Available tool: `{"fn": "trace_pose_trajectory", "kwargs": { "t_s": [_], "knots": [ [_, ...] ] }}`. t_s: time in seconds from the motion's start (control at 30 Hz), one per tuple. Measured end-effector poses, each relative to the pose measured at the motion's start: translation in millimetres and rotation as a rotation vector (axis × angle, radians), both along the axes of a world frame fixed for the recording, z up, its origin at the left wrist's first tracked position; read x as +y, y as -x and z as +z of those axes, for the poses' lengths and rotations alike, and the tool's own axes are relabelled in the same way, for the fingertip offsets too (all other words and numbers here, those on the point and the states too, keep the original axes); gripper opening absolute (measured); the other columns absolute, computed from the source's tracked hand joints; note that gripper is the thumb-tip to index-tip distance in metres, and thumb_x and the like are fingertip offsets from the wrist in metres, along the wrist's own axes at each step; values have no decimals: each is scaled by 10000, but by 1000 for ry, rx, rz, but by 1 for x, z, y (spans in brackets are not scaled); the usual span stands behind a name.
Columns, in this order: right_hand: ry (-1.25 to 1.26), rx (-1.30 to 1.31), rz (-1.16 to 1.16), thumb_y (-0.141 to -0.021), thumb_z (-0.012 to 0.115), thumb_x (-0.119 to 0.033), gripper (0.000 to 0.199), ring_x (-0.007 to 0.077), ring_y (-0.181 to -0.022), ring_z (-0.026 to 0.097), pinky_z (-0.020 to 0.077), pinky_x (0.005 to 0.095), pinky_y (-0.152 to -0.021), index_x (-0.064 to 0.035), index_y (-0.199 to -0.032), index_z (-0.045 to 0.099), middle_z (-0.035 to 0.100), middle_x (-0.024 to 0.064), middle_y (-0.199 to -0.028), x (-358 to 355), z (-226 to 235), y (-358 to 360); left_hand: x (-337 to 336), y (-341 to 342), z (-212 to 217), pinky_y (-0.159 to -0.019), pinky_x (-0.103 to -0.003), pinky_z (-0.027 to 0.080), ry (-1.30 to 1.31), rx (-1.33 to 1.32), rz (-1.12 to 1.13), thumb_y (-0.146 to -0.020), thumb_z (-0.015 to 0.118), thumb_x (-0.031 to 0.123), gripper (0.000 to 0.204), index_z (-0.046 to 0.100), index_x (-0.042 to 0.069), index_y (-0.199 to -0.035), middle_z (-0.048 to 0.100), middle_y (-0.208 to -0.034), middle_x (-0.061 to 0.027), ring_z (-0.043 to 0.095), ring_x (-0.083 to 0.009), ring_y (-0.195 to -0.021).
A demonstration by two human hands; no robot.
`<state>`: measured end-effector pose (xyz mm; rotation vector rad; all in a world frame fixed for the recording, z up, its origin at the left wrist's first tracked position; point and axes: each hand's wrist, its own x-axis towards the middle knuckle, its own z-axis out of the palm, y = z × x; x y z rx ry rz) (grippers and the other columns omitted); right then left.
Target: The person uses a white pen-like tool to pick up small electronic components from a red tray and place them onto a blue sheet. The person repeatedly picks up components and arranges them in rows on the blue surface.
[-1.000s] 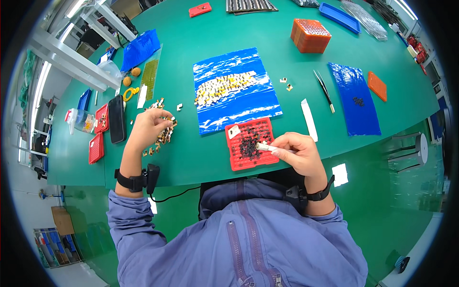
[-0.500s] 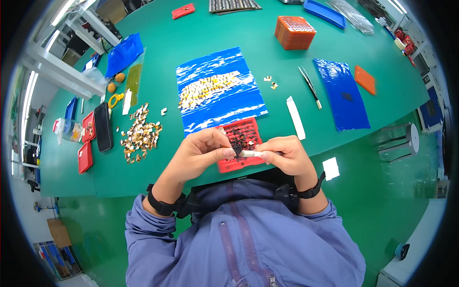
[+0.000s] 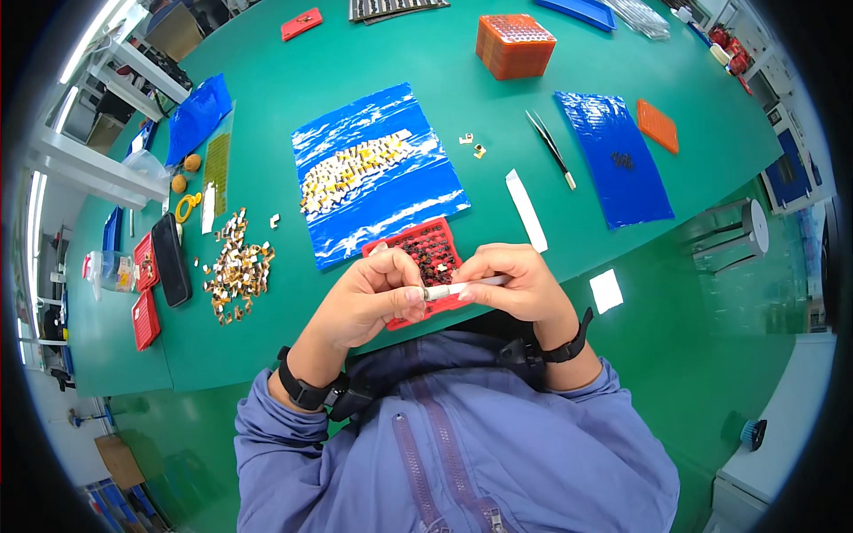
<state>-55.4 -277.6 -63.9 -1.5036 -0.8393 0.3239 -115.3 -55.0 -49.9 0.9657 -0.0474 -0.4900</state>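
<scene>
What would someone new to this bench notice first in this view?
The bright blue sheet in the middle of the green table, strewn with small white and yellow pieces, stands out most. Nearer the body, the left hand and right hand are together at a slim white tool over a red tray with dark bits. Farther back stands an orange stack.

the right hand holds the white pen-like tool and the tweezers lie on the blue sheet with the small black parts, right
No, the tweezers are not on the blue sheet: the head view shows them on the green table, left of it. The small black parts lie on that sheet, and the right hand holds the white pen-like tool.
</scene>
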Motion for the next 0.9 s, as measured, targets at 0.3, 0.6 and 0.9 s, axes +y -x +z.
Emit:
{"fn": "trace_pose_trajectory", "kwargs": {
  "t_s": [0.3,0.6,0.9],
  "knots": [
    [57,73,66,-822,620,-55,59,102,-573,531,405,246,-510,-15,-836,661,611,53,-676,-1,1,-1,-2,-1,-1,-636,-226,489,17,8,-17,-863,593,60,74,532,19,-864,608,-756,-54,595,-106,-679],
    [-2,-144,-66,-783,657,-30,42,119,-549,521,385,247,-491,-20,-823,663,588,51,-639,2,-1,4,-5,-1,-3,-638,-234,481,57,-4,-4,-864,593,62,73,534,18,-865,605,-755,-58,587,-113,-678],
    [130,168,219,-875,568,-117,144,110,-547,510,391,259,-499,6,-866,640,576,54,-634,2,9,-7,0,-3,-4,-607,-221,477,114,26,-2,-860,597,62,84,523,23,-869,601,-760,-60,593,-108,-665]
  ]
}}
